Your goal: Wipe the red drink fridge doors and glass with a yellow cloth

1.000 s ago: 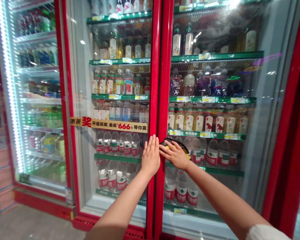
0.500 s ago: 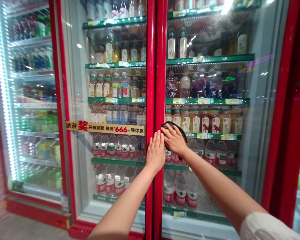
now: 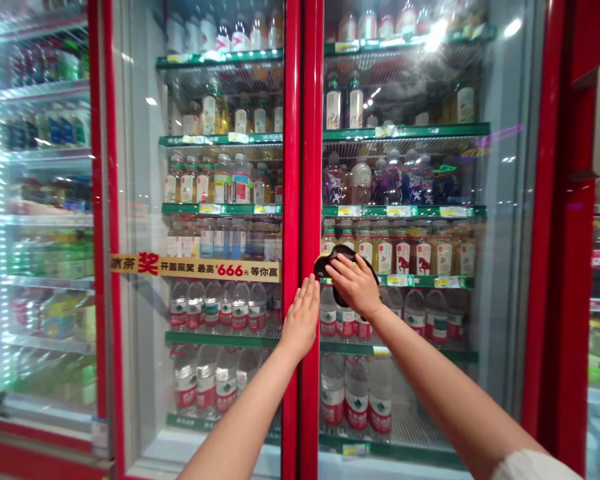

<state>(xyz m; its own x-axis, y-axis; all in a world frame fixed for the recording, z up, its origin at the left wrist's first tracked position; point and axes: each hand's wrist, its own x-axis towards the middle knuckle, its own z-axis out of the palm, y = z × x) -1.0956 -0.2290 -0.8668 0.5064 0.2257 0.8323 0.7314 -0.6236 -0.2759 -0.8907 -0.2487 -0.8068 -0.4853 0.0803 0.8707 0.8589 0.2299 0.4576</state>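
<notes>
Evidently the right hand holds a rounded black pad with a thin yellow edge, its fingers laid long and slightly apart across the back. The thumb is hidden, so how firmly it grips cannot be told. The pad sits under these fingers, in front of the transparent glass door, and its tip pokes out to the left of them, over the edge of the glossy red upright frame.

Just left of the right hand and slightly lower, the left hand lies flat on the red frame, fingers straight and close together, grasping nothing. Further left and a little above it runs a tan paper banner with black and red lettering. Below the right hand, behind the glass, stand clear plastic water bottles with red-and-white labels.

The pad looks light and hard to break, likely with some give, though its material is unclear. On smooth glass it would probably slide easily. The broad back, under the palm and middle fingers, seems the best hold; the narrow tip offers little.
</notes>
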